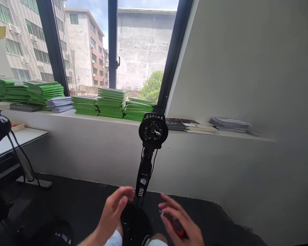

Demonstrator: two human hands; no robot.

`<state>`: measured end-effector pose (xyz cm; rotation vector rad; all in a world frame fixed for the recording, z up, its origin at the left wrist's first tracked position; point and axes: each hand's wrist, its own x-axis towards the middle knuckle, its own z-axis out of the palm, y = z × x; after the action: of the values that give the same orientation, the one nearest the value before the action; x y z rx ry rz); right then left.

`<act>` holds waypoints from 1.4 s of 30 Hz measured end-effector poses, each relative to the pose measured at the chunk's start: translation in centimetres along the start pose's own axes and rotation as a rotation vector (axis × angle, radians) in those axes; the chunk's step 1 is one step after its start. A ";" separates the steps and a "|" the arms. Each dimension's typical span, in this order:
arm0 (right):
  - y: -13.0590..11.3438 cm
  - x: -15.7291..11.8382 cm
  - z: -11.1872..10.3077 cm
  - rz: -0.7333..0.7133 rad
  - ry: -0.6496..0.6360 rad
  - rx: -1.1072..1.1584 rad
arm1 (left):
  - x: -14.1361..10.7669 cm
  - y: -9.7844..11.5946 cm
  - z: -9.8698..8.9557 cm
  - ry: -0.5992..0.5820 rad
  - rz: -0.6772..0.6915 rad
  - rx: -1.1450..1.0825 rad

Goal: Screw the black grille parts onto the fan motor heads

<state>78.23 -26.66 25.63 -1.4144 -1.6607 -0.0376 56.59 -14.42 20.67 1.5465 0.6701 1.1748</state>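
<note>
A black stand fan [153,131] without blades or a front guard stands upright ahead of me, its round motor head and central metal shaft exposed. Lower on its post sits a control panel [143,181] with a silver knob and a small ribbed silver part. My left hand [116,206] is beside the lower end of this panel, fingers bent but apart, holding nothing; whether a fingertip touches the post I cannot tell. To the right of the post, my right hand [181,222] is closed around a red-and-black screwdriver [178,228], mostly hidden by the fingers.
Stacks of green-edged books [110,104] line the windowsill [118,123], with grey paper piles [231,124] further right. At the left stand a white table [28,135] with hanging cables and a metal foot [37,182] on the dark floor. The wall is close on the right.
</note>
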 end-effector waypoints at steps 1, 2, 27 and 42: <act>0.1 2.6 -1.1 0.008 0.085 0.014 | 2.7 1.8 0.2 0.092 0.085 -0.041; 0.2 5.5 -2.1 0.010 0.136 0.021 | 5.8 3.7 0.5 0.163 0.197 -0.072; 2.0 23.9 -4.1 -0.216 0.186 -0.218 | 24.4 11.2 5.0 0.020 0.541 -0.047; 1.5 26.6 -3.8 0.159 0.055 0.104 | 25.2 11.3 4.7 0.030 0.518 -0.066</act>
<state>84.07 -7.94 44.07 -1.4489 -1.4801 0.0975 68.50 2.05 39.93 1.7011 0.2447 1.5854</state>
